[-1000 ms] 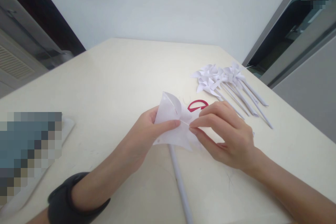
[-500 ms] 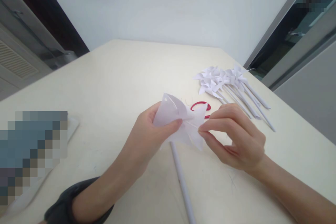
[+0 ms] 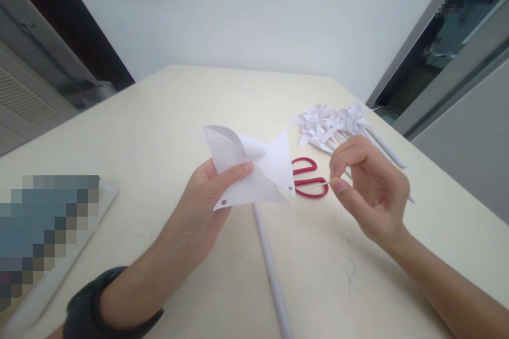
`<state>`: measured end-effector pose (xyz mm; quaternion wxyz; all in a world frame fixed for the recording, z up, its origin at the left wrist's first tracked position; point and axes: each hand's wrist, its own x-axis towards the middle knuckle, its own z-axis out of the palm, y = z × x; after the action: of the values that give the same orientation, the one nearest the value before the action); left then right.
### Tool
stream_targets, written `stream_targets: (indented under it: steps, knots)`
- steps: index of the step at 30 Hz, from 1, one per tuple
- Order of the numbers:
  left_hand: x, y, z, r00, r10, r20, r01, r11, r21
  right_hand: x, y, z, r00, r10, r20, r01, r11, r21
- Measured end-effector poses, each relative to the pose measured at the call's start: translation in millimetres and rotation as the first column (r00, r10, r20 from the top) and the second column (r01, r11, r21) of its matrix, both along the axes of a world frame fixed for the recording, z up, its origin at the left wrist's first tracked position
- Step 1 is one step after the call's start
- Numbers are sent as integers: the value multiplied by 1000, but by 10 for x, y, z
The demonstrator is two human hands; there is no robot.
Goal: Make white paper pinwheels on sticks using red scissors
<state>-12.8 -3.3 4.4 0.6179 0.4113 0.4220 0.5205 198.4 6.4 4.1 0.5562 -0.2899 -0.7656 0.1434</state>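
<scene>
My left hand (image 3: 207,196) pinches a white paper pinwheel head (image 3: 250,169), half folded, with small holes at its corners, and holds it above the table. My right hand (image 3: 369,185) is closed in a pinch on a thin pale stick (image 3: 318,184), a little to the right of the paper. A white rolled paper rod (image 3: 270,265) lies on the table below the pinwheel head. Red-handled scissors (image 3: 308,177) lie between my hands, partly behind the paper.
Several finished white paper pinwheels on rods (image 3: 338,122) lie at the table's far right. A blurred-out object on a white slab (image 3: 51,254) sits at the left edge. The cream table (image 3: 167,116) ends at a wall behind.
My left hand has lifted the paper up and turned it. My right hand has drawn away to the right, pulling the thin stick out of the paper. The scissors now show.
</scene>
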Motion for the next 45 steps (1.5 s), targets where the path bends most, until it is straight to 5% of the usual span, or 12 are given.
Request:
stream_targets:
  steps: [11,34,45]
  knots:
    - [65,-58,31,999,-38,23,39,997,-67,-102,-30,-49,999,31,40,-42,950,310]
    - [100,-79,-82,961,70,-268,-60,997,45,-143,-100,2,996,17,91,-48,932,359]
    - [119,-126,-42,972,-42,-231,50,998,31,-166,-103,6,976,-150,157,78,917,391]
